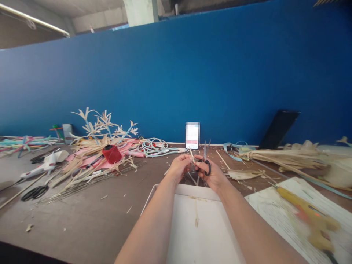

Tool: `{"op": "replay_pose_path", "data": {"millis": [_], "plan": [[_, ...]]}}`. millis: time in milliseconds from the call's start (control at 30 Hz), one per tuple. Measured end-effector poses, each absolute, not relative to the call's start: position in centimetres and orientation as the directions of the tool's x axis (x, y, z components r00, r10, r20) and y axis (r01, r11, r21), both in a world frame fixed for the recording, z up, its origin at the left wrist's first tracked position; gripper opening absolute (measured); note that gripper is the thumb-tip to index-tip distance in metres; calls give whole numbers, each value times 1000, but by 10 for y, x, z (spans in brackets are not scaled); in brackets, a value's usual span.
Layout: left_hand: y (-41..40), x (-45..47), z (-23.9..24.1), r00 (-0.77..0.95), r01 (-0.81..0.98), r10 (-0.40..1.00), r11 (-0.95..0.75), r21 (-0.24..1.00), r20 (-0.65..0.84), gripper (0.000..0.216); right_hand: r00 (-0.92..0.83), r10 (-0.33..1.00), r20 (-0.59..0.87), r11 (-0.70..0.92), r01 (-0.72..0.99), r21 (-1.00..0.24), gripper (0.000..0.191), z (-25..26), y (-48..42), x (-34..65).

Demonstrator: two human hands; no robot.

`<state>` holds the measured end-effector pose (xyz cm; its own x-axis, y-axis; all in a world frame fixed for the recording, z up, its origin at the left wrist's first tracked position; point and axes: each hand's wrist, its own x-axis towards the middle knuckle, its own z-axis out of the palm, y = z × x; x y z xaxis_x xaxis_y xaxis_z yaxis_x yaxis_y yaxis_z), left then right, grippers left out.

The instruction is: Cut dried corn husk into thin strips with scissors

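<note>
My right hand grips a pair of black-handled scissors, blades pointing up and slightly apart. My left hand pinches a thin pale straw strip held right beside the blades. Both hands hover over the far edge of a white tray that lies on the brown table; a few straw scraps lie in the tray.
A phone leans on the blue wall behind my hands. At left lie straw flowers, a red thread spool, coiled cords, a white glue gun, black scissors. At right: dried husks, a yellow glue gun on a board.
</note>
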<state>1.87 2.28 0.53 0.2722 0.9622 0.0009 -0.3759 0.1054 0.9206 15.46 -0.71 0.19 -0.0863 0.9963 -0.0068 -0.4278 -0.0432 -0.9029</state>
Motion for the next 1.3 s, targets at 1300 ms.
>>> {"op": "replay_pose_path", "data": {"millis": [1300], "plan": [[15,18,14,551,-389,827,135,911,113,37,-318,945,70,-116,-530,-840,23,8,-12,160]]}}
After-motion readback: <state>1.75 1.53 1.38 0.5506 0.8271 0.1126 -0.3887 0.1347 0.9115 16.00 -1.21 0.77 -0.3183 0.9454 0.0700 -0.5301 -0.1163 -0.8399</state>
